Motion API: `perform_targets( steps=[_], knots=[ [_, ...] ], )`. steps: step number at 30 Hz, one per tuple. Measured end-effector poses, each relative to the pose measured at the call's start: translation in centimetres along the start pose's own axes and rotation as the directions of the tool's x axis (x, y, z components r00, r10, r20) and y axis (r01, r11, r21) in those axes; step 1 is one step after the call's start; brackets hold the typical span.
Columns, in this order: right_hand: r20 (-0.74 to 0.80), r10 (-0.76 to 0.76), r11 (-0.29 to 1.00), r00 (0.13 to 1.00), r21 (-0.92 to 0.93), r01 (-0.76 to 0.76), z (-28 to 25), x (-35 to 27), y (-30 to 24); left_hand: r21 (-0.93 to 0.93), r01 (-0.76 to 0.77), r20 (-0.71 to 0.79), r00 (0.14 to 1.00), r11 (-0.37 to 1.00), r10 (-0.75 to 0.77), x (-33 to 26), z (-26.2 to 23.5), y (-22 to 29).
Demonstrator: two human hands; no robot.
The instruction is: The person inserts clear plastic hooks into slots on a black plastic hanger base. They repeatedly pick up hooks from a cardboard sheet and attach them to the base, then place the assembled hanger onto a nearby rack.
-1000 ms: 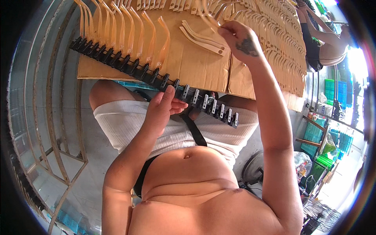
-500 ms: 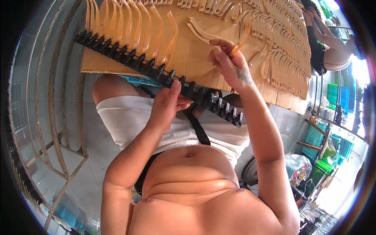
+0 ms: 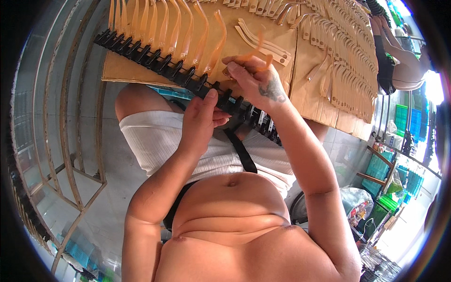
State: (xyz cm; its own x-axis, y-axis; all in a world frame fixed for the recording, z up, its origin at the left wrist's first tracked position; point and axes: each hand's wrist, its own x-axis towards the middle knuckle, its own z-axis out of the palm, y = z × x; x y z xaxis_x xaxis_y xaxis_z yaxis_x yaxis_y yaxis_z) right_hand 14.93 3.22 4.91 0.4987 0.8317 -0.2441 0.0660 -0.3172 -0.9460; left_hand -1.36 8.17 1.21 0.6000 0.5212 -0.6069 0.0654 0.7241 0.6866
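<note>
- Both hands work at the near edge of the cardboard sheet [image 3: 263, 51]: the left hand [image 3: 199, 120] grips the black slotted rack [image 3: 164, 63], and the right hand [image 3: 253, 77] pinches one amber eyeglass temple [image 3: 256, 49] just above it.
- Cardboard sheet, covering the lap, carries many loose temples [image 3: 338, 56] along its right side.
- Rack lies along the near edge, a row of amber temples standing in its left slots.

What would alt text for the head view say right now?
The left hand grips a long black slotted rack on a cardboard sheet, while the right hand pinches an amber plastic eyeglass arm above it. More amber arms stand in the rack's slots; others lie loose on the cardboard.
</note>
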Motion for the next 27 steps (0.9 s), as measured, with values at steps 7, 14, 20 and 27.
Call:
perform_targets(
  steps=[7,14,20,27],
  knots=[
    [-0.016,-0.093,0.978,0.996,-0.189,0.088,0.6,0.3,-1.0,-0.017,-0.019,0.033,0.999,1.000,0.020,-0.3,0.1,0.4],
    [0.038,-0.033,0.982,0.999,-0.187,0.039,0.4,0.3,-1.5,-0.025,-0.024,0.051,0.998,0.999,0.025,-0.5,-0.1,0.5],
    [0.080,-0.032,0.988,0.996,-0.145,0.043,0.2,0.6,-1.0,-0.019,-0.031,0.031,0.999,0.999,0.032,-0.2,-0.3,0.0],
    [0.151,-0.121,0.951,0.981,-0.266,0.158,-0.5,0.7,-0.9,-0.014,-0.026,0.010,1.000,1.000,0.026,-0.3,0.1,0.1]
  ],
)
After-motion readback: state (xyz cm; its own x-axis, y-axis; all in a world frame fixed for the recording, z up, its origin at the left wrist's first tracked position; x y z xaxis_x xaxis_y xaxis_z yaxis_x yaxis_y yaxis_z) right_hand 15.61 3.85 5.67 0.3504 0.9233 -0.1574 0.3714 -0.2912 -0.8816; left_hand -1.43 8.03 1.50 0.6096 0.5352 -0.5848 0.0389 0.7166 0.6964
